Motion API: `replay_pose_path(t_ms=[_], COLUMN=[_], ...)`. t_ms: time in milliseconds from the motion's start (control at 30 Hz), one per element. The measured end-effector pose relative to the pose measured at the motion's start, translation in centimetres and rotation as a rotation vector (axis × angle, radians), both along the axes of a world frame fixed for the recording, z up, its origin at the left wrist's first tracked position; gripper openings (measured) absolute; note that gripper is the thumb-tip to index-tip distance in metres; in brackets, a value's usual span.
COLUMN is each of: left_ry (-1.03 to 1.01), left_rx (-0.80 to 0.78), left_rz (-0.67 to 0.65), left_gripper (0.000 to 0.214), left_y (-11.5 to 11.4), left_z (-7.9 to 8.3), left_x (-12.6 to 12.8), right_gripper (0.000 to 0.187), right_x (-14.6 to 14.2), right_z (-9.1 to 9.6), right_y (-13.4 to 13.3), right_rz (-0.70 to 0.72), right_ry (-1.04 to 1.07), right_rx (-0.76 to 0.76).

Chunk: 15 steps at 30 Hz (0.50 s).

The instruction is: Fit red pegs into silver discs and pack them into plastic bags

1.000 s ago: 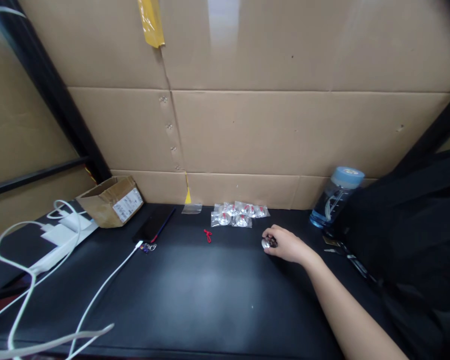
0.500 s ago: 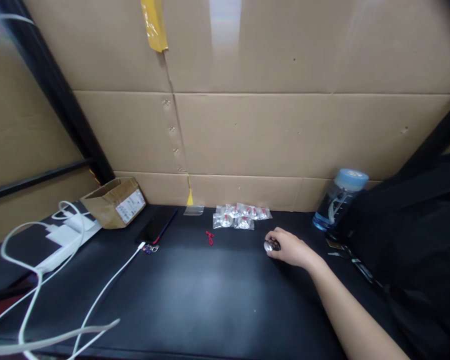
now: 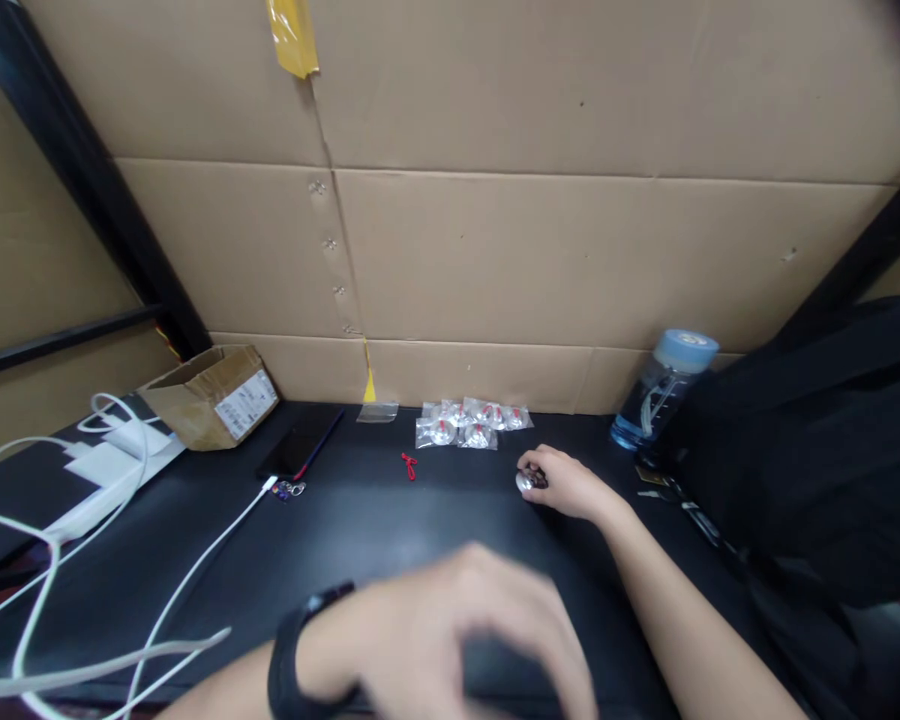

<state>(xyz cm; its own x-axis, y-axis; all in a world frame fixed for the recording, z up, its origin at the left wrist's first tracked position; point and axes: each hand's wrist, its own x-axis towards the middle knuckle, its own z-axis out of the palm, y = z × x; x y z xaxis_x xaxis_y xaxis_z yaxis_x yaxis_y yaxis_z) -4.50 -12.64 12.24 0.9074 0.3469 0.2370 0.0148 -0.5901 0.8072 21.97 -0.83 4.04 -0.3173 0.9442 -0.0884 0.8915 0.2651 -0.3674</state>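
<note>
My right hand [image 3: 562, 485] rests on the black table [image 3: 390, 540], fingers curled round a small silver metal piece [image 3: 526, 482]. My left hand [image 3: 465, 635], with a black band on its wrist, is large and blurred in the foreground, above the table's front edge; its fingers are smeared by motion. Behind my right hand lie several small clear bags [image 3: 469, 425] with silver and red parts. A small red piece [image 3: 409, 465] lies alone on the table left of them.
A blue-capped water bottle [image 3: 660, 395] stands at the right by a black bag [image 3: 817, 450]. A phone [image 3: 300, 445], a white cable [image 3: 195, 575], a cardboard box [image 3: 210, 395] and white chargers [image 3: 112, 465] sit at the left. Cardboard walls [image 3: 532, 250] close the back.
My left hand has come into view in the foreground, moving fast. My right hand stays on the silver piece. The view has shifted slightly.
</note>
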Motion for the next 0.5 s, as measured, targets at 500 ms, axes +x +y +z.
replay_pose_path(t_ms=[500], left_ry=[0.489], left_rx=[0.633], left_rz=[0.858], left_gripper=[0.047], left_y=[15.6], left_z=[-10.0], left_x=[-6.7], right_gripper=[0.032], right_x=[0.0], right_z=[-0.2], right_y=[0.0], right_rz=[0.012], right_ry=[0.044], right_rx=[0.014])
